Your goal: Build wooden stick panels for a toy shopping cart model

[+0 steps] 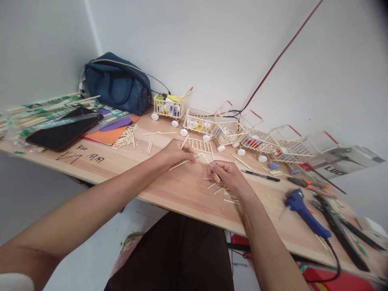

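Left hand (177,152) and right hand (227,176) pinch sticks (179,164) before wheeled carts (200,121).

Both bare forearms reach forward and converge. The left hand (178,153) and right hand (228,176) sit close together, fingers pinched.

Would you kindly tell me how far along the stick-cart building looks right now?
Done: a row of stick carts on white wheels stands by the wall, and a ladder-like panel lies flat. In hand: the left hand pinches a long stick, the right hand a short stick. Left: loose sticks by the right hand lie unjoined; the blue glue gun lies untouched.
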A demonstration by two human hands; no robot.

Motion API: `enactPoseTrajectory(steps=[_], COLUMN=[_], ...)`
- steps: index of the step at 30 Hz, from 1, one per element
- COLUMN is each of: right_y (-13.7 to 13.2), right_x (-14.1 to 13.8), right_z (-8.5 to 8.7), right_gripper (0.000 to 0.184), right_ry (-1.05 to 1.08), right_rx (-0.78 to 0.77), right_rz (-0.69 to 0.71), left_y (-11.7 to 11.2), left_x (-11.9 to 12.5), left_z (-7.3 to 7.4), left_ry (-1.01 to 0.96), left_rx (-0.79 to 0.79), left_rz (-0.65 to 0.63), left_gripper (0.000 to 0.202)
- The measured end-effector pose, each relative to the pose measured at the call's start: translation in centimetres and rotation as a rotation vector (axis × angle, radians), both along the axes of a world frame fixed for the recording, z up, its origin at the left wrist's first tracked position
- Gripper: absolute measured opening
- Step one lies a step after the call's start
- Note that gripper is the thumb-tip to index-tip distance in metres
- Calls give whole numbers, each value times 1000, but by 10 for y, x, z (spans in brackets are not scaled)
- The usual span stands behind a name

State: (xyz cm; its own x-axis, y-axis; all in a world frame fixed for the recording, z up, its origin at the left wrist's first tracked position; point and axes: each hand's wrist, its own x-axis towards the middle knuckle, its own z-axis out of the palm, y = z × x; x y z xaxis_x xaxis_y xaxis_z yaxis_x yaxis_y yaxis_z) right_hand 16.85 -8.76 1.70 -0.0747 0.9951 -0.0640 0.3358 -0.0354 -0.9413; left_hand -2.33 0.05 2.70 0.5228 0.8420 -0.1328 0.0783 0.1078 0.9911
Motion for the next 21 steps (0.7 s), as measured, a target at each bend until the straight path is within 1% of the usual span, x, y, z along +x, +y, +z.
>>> enactPoseTrajectory(steps=[21], right_y=[1], right_x=[-1], right_z=[0], right_gripper=[35], right_ry=[-12], right_rx=[-7], right_rz=[1], left_y=[-1], left_x=[-1], left_z=[2], left_ry=[18], left_rx=[-2], left_rz=[-3], left_gripper=[4])
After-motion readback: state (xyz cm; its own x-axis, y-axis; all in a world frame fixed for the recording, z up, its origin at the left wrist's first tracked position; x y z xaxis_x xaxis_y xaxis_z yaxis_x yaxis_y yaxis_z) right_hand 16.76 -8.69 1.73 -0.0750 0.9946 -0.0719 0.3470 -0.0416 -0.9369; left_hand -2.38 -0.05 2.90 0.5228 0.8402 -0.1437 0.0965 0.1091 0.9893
